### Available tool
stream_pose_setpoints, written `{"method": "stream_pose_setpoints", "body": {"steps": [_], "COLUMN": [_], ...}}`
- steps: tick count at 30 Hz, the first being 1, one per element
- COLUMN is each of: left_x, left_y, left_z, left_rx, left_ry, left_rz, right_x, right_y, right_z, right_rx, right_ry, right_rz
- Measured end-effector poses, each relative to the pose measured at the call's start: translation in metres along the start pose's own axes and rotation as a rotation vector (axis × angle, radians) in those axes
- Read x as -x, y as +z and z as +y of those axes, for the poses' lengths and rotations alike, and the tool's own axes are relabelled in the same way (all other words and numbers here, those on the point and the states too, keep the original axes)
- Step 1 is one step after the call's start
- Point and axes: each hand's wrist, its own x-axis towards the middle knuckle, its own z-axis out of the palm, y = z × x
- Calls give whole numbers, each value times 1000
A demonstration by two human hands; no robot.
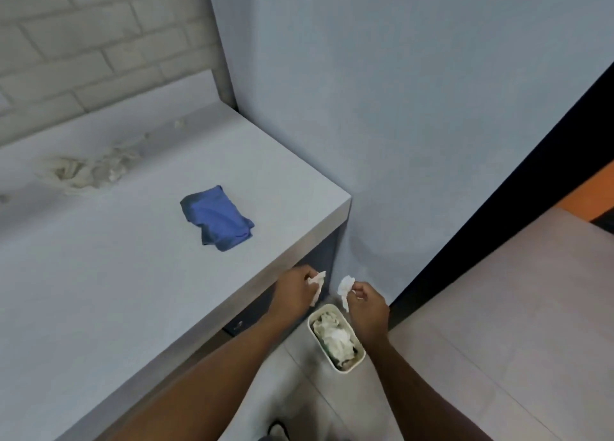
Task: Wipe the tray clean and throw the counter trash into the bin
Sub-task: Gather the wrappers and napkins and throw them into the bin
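A small white bin (356, 362) stands on the floor beside the counter's end, filled with crumpled white paper. My left hand (294, 289) pinches a white tissue scrap (317, 282) just above and left of the bin. My right hand (365, 302) holds another crumpled white tissue (345, 287) right above the bin's far rim. A folded blue cloth (217, 219) lies on the grey counter (116, 274). More crumpled whitish trash (89, 169) sits far left near the back wall. No tray is in view.
A white brick wall backs the counter, and a pale blue wall closes its right end. A dark drawer front with a handle (237, 324) sits under the counter edge. Tiled floor (481, 341) stretches to the right past a dark door frame (498, 208).
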Motion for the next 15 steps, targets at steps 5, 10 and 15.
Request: {"method": "stream_pose_setpoints", "body": {"steps": [5,10,15], "left_x": [-24,-50,-102], "left_y": [73,163,251], "left_z": [-61,-138,-217], "left_rx": [54,22,-55], "left_ry": [-72,-90,-68], "left_rz": [-37,-132,-131], "right_x": [-24,-48,-92], "right_y": [29,75,134], "right_z": [95,204,309], "right_rx": [171,143,189], "right_ry": [49,119,174], "right_rz": [10,60,37]}}
